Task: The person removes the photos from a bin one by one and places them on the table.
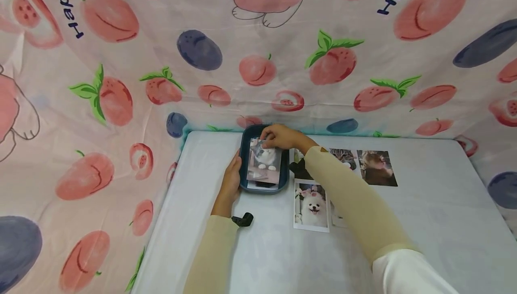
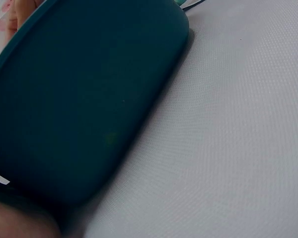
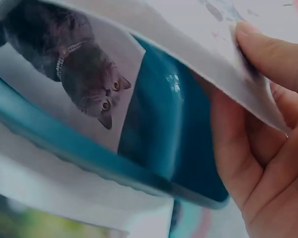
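Note:
The dark teal tray (image 1: 244,173) stands on the white table against the back cloth. My left hand (image 1: 231,179) holds the tray by its left side; in the left wrist view the tray's outer wall (image 2: 89,99) fills much of the frame. My right hand (image 1: 282,137) pinches a photo card (image 1: 264,161) of a light-coloured cat by its far edge, over the tray. The thumb lies on top of the card, fingers beneath. Under it, inside the tray, lies a photo of a grey cat (image 3: 89,74) with a beaded collar.
Right of the tray several photos lie on the table: a white dog (image 1: 313,206), a tabby cat (image 1: 343,155) and a dark brown picture (image 1: 377,168). Others are partly hidden under my right forearm. A fruit-patterned cloth (image 1: 258,92) hangs behind and at the sides.

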`<state>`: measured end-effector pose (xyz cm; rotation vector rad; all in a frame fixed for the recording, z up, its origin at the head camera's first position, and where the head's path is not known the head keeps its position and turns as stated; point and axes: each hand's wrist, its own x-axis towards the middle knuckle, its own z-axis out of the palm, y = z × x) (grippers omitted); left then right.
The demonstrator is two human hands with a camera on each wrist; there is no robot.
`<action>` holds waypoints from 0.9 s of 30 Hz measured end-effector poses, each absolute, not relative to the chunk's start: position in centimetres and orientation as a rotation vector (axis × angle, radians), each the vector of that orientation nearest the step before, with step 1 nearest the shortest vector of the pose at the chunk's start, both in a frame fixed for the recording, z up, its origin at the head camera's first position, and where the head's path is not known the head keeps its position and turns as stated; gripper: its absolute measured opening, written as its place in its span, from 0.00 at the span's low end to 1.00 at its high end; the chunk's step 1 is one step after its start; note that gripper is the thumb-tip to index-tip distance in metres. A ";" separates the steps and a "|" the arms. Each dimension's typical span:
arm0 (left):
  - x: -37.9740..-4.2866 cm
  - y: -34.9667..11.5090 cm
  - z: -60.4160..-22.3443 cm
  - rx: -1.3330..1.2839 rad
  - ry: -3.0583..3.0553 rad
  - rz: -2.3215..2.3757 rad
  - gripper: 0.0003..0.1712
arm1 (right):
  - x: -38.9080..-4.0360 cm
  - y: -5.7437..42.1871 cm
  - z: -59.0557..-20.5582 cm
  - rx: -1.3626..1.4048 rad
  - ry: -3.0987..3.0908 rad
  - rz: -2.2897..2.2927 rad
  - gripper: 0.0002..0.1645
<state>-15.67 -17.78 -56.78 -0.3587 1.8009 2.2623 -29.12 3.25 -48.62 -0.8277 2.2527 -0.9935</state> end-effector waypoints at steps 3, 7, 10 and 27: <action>-15.6 -17.8 -56.9 -0.356 1.809 2.267 0.28 | -28.9 4.0 -48.3 -0.812 2.263 -1.087 0.14; -15.6 -17.8 -57.0 -0.361 1.833 2.272 0.28 | -28.8 4.9 -47.8 -0.817 2.278 -1.162 0.14; -15.7 -17.8 -57.0 -0.365 1.833 2.278 0.28 | -28.6 5.9 -47.1 -0.809 2.304 -1.190 0.15; -15.8 -17.6 -57.1 -0.316 1.858 2.293 0.29 | -26.0 16.9 -42.4 -0.649 2.408 -1.220 0.20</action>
